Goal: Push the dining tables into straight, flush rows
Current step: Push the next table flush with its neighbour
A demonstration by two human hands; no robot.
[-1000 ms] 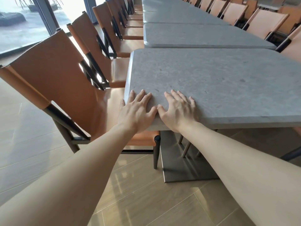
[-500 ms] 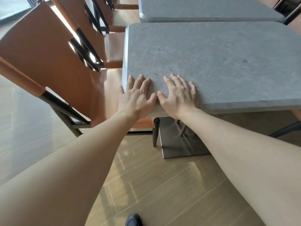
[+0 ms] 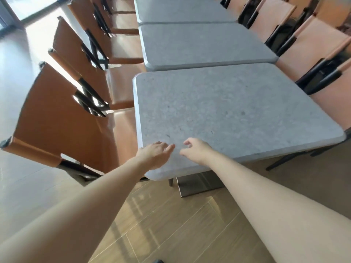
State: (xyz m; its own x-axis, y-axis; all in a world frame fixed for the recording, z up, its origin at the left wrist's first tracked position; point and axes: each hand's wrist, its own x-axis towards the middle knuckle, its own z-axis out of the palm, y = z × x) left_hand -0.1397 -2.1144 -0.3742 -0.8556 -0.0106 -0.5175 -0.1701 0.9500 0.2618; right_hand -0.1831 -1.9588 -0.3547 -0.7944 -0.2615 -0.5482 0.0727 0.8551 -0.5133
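Observation:
A grey stone-topped dining table stands nearest me, its far edge against the second grey table; its left edge juts further left than that one's. More grey tables run on behind. My left hand hovers over the near left corner with fingers loosely extended, holding nothing. My right hand hangs just beside it over the near edge, fingers loosely curled and empty. Whether either hand touches the top is unclear.
Orange leather chairs with black frames line the left side, seats tucked under the tables. Paler orange chairs line the right side. The table's metal base plate sits on the wood-look tile floor. Bright windows lie far left.
Both hands have lifted from lying flat on the near corner and drawn back toward the edge, fingers relaxing. The view has pulled back and tilted, showing more tables.

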